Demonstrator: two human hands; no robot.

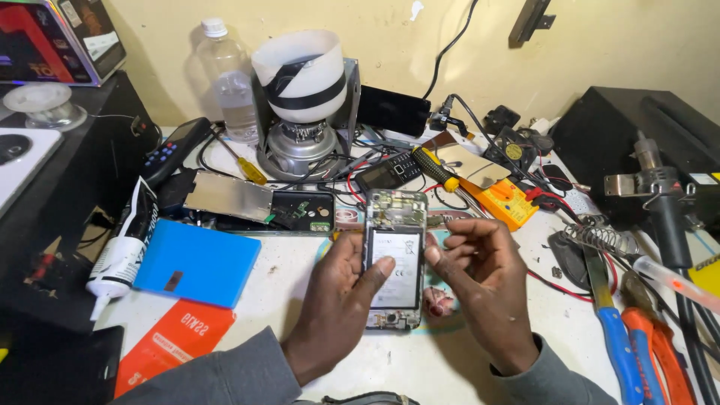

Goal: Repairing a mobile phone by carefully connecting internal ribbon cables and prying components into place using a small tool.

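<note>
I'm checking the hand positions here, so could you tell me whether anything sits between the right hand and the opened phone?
Nothing visible does. The left hand holds the opened phone, thumb on its battery, and the right hand is right at the phone's right edge.

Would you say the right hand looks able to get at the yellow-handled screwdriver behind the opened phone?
Probably yes: the right hand holds nothing, and the yellow-handled screwdriver lies uncovered just beyond the opened phone, atop loose wires.

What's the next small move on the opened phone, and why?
Probably bring the right hand fingertips onto the battery edge. The left hand already grips the opened phone, thumb on the battery, while the right hand is empty beside it.
</note>
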